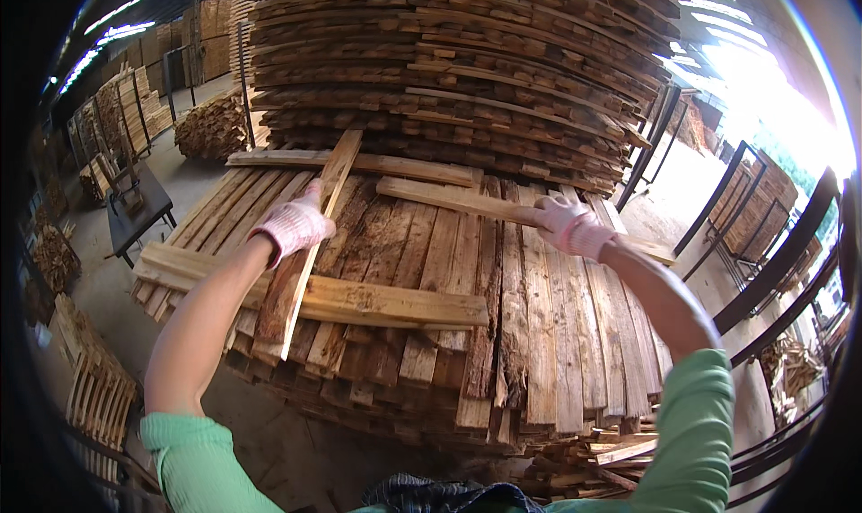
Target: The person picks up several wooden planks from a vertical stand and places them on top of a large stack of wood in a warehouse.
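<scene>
My left hand (298,227), in a pale pink work glove, is closed on a long wooden plank (339,169). That plank points away from me, slanting over the front and back crosswise boards, and its near end shows a dark, rough face. At the right, my gloved right hand (573,226) is closed around a crosswise wooden board (453,198) near its right part. Beneath both hands lies a layer of planks (440,252) side by side, some with bark edges. A front crosswise board (395,303) and a back crosswise board (413,166) rest on this layer.
A tall stack of planks (467,73) rises directly behind. Dark metal posts (653,140) stand at its right, and a black bench (139,209) is on the left. Loose wood pieces (620,450) lie low at the right front. More timber piles (211,128) stand farther back.
</scene>
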The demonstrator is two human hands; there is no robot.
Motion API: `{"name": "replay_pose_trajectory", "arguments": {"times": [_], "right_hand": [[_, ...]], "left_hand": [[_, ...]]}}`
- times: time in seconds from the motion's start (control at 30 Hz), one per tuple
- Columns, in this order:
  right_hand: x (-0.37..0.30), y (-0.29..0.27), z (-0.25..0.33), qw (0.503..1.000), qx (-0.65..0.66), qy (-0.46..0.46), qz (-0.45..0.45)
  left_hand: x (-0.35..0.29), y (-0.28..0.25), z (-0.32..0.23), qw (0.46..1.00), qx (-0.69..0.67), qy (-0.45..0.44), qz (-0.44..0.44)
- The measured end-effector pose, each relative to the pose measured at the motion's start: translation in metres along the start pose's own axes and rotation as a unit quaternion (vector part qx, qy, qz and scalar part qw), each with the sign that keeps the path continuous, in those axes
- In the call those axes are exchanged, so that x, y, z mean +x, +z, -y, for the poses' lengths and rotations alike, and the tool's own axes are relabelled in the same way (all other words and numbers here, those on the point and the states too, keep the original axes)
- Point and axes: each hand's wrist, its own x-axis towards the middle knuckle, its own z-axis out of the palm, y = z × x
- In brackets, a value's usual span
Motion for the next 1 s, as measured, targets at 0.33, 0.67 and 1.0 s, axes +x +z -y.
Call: {"name": "replay_pose_trajectory", "arguments": {"times": [0.33,0.67,1.0], "right_hand": [[0.065,0.082,-0.014,0.984,0.123,-0.017,-0.130],[0.085,0.059,-0.006,0.978,0.128,-0.022,-0.162],[-0.111,-0.048,0.100,0.991,0.001,-0.023,-0.130]], "left_hand": [[0.021,0.049,0.028,0.994,-0.072,0.044,-0.067],[0.070,0.041,0.062,0.986,-0.149,0.014,-0.078],[0.153,0.025,0.099,0.953,-0.021,0.245,-0.179]]}}
